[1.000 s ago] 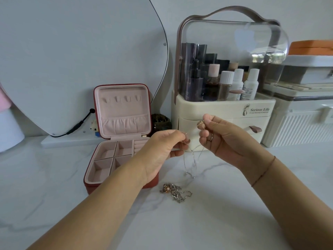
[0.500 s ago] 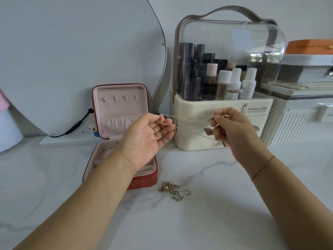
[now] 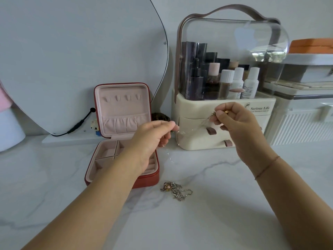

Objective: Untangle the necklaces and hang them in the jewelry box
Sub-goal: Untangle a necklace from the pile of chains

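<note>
Looking down at a white marble counter (image 3: 225, 213), we saw two bare hands raised in front of a red jewelry box (image 3: 124, 141), which stood open with its pink-lined lid upright. Our left hand (image 3: 153, 136) hovered over the box's right front corner, fingertips pinched together on one end of a thin silver necklace (image 3: 192, 129). Our right hand (image 3: 236, 123), further right of the box and slightly higher, pinched the other end near a small gold pendant. Between the hands the chain drooped in a shallow curve, and a loose tail hung below the left hand. Just right of the box's front edge, a tangled pile of necklaces (image 3: 173, 189) lay on the counter. Behind and right of the box stood a cream cosmetics organizer (image 3: 225, 134) with a clear lid.
</note>
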The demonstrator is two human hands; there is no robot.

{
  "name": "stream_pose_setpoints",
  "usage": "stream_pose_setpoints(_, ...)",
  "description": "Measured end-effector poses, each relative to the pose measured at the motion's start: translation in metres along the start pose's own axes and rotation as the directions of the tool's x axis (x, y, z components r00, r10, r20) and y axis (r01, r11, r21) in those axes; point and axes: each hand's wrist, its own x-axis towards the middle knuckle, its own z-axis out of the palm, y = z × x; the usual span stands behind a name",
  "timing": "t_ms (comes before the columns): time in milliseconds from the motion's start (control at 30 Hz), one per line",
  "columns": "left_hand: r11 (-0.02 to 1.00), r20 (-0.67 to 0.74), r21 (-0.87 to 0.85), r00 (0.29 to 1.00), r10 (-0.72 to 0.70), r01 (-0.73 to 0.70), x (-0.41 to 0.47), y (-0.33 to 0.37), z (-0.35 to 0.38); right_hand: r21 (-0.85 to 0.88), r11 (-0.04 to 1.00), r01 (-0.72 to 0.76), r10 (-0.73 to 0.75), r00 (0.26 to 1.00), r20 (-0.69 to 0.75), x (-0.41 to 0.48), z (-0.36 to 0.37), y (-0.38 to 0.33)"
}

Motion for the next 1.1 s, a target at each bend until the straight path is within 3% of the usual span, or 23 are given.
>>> stream_pose_setpoints(100,0.968,-0.015,0.233,0.995,0.104,-0.097,-0.003,-0.004,0.004,-0.031,0.998,0.05,-0.048,0.998,0.047,-0.002,0.003,-0.001)
stream_pose_setpoints(200,0.934,0.005,0.307,0.981,0.192,-0.184,-0.005,-0.006,0.01,-0.018,0.996,0.085,-0.082,0.988,0.128,-0.004,0.009,-0.001)
stream_pose_setpoints(533,0.975,0.016,0.073,0.978,0.209,-0.209,-0.009,-0.008,0.022,-0.031,0.981,0.189,-0.164,0.911,0.379,-0.012,0.022,0.003)
stream_pose_setpoints(733,0.975,-0.02,0.119,0.982,0.19,-0.186,-0.006,-0.012,0.02,-0.043,0.981,0.191,-0.158,0.903,0.4,-0.012,0.023,0.004)
stream_pose_setpoints(1100,0.993,0.081,0.045,0.991,0.109,-0.113,-0.005,-0.011,0.019,-0.059,0.994,0.093,-0.061,0.91,0.41,-0.012,0.018,0.003)
